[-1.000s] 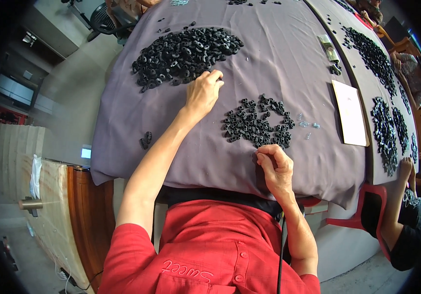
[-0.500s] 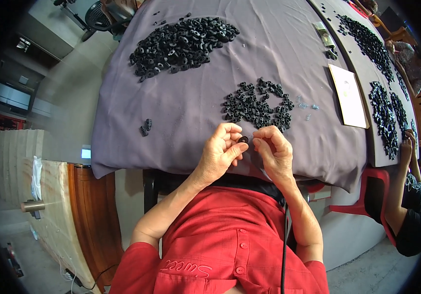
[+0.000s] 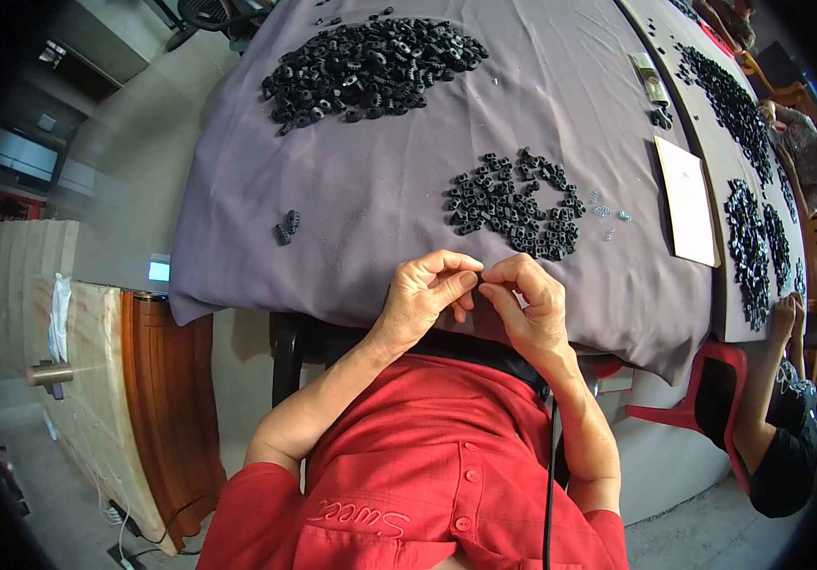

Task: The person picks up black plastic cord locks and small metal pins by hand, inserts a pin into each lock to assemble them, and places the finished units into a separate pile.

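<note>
Over the near edge of the cloth, my left hand (image 3: 425, 293) and my right hand (image 3: 529, 299) meet fingertip to fingertip. Both pinch a small black plastic part (image 3: 481, 278), mostly hidden by the thumbs and fingers. Just beyond them lies a ring-like spread of small black square-holed pieces (image 3: 503, 195), and beside it on the right a few small metal springs (image 3: 610, 213). A large heap of black ridged round parts (image 3: 361, 71) sits at the far left. Two or three black ridged parts (image 3: 286, 228) lie apart, left of my hands.
A purple-grey cloth (image 3: 351, 180) covers the table. At right are a white sheet (image 3: 686, 199), a small packet (image 3: 651, 78) and more black parts (image 3: 749, 247) on a second table, where another person's hands (image 3: 787, 318) work. A red chair (image 3: 703, 389) stands nearby. A black cable (image 3: 551, 475) hangs down my front.
My right hand's fingertips have come left to meet the left hand, closing on the black part. That part is now largely covered. The whole view has shifted slightly.
</note>
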{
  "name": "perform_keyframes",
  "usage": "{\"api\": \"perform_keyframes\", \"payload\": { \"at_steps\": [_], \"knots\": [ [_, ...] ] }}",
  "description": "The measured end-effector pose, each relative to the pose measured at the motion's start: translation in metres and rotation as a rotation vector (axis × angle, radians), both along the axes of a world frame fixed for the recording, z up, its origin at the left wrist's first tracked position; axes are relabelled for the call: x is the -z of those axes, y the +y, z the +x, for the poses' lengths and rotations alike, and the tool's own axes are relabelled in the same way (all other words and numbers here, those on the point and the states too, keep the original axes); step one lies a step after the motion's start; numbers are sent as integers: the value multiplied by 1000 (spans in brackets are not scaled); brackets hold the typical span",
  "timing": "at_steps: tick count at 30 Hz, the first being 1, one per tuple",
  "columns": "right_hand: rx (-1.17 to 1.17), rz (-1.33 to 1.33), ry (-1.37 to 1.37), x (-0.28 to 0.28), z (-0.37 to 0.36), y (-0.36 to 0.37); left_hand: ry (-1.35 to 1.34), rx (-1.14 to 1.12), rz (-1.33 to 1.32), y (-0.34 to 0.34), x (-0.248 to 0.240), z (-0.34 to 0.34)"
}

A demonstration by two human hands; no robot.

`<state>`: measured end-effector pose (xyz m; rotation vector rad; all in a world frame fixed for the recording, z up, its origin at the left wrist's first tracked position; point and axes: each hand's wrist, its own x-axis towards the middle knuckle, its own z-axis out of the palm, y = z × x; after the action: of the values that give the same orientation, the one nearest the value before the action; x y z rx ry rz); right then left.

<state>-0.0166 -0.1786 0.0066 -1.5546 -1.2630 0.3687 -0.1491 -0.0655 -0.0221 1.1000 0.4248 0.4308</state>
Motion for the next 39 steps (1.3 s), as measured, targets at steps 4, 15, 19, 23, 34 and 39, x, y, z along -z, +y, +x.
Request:
{"api": "perform_keyframes", "payload": {
  "at_steps": [4,15,19,23,34,39],
  "knots": [
    [12,-136,242,-2,0,6,6,-1,-159,3,0,-5],
    [-10,-88,-586,-2,25,57,-82,-152,-190,36,-3,-14],
    [-60,-104,-717,4,27,65,-70,-188,-236,35,-1,-13],
    [-81,-119,-769,3,27,66,-69,-152,-231,37,0,-15],
    [58,-140,55,-4,23,24,-55,-79,-245,26,-9,2],
    [45,-79,557,4,12,13,-67,-69,-271,13,-10,16]
  ]
}}
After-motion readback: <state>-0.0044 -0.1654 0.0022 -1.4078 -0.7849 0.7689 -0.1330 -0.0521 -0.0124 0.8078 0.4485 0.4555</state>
